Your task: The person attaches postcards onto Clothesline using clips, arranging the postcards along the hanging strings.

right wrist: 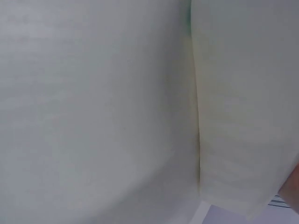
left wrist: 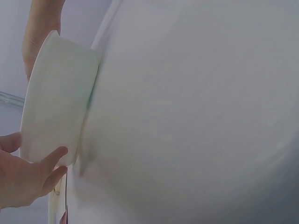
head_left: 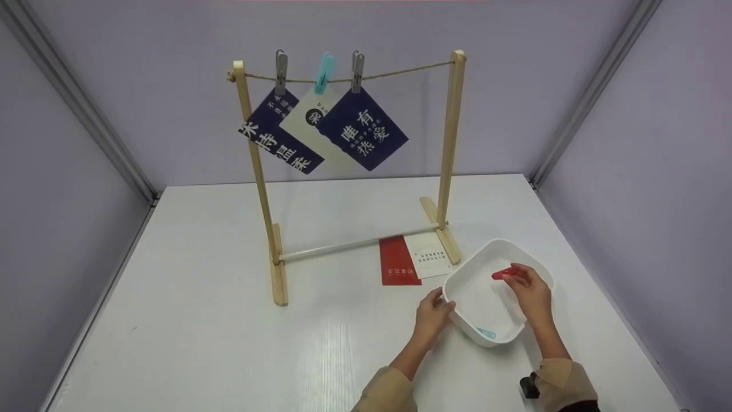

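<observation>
A white plastic basin (head_left: 477,292) stands at the front right of the table. My left hand (head_left: 432,315) grips its left rim, thumb over the edge and fingers along the outer wall; the left wrist view shows this hand (left wrist: 28,175) against the basin's side (left wrist: 60,102). Over the basin my right hand (head_left: 530,289) pinches a red clothespin (head_left: 503,273) between thumb and fingers. A light blue clothespin (head_left: 486,332) lies inside the basin near its front. In the right wrist view only a sliver of the right hand (right wrist: 292,191) shows beside the basin wall (right wrist: 243,102).
A wooden rack (head_left: 452,137) carries a cord (head_left: 409,71). Two grey clothespins (head_left: 357,71) and a light blue clothespin (head_left: 323,73) hold two dark blue cards (head_left: 366,131) and a cream card (head_left: 300,117). A red card (head_left: 399,263) and a white card (head_left: 428,254) lie beneath.
</observation>
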{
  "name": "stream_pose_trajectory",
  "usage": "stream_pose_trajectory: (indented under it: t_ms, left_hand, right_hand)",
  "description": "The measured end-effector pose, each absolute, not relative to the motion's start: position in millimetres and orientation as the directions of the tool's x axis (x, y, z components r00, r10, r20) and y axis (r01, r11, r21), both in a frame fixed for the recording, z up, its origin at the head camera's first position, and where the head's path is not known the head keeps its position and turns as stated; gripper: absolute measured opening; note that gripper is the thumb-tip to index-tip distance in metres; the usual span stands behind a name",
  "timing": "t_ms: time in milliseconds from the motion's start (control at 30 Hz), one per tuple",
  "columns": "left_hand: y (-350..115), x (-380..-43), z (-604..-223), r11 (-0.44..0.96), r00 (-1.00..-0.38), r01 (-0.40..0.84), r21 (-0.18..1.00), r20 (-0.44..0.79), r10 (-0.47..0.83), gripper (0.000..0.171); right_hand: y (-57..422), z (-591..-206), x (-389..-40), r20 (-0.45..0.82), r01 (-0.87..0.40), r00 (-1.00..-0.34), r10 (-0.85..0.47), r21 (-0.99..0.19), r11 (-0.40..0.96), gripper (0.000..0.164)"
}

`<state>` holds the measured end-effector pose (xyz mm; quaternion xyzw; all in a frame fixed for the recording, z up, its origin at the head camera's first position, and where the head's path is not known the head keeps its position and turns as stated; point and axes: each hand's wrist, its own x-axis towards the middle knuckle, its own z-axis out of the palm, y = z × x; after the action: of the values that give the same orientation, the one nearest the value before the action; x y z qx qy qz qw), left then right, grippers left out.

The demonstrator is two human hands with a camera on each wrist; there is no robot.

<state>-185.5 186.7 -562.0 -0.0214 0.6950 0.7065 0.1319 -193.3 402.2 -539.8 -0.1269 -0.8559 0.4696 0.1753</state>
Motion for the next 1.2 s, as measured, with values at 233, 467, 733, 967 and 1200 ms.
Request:
stream_pose_trajectory:
  t_ms: [233,467,733,967,1200]
  left_hand:
    - [187,-185,-563,-0.002,-0.966,-0.203,0.979,-0.2,0.166,0.043]
    - [187,-185,-563,-0.003,-0.964,-0.206,0.978,-0.203,0.173,0.043]
    - [186,-189,-561,0.001,-0.959,-0.203,0.979,-0.199,0.202,0.042]
    - [174,-217,-545,0.171,-0.961,-0.125,0.977,-0.163,0.225,0.042]
    - [166,-250,-547,0.786,-0.941,0.284,0.549,0.003,0.338,0.043]
  right_hand:
    - [404,-542,-193,0.156,0.073,-0.91,0.385,-0.852,0.519,0.04]
    - [403,-544,-190,0.235,-0.001,-0.892,0.387,-0.856,0.518,0.031]
    - [403,-545,-190,0.272,-0.036,-0.882,0.385,-0.853,0.52,0.029]
    - [402,-544,-193,0.261,-0.004,-0.872,0.414,-0.85,0.526,0.029]
    - [402,-543,-193,0.202,0.043,-0.886,0.418,-0.861,0.506,0.03]
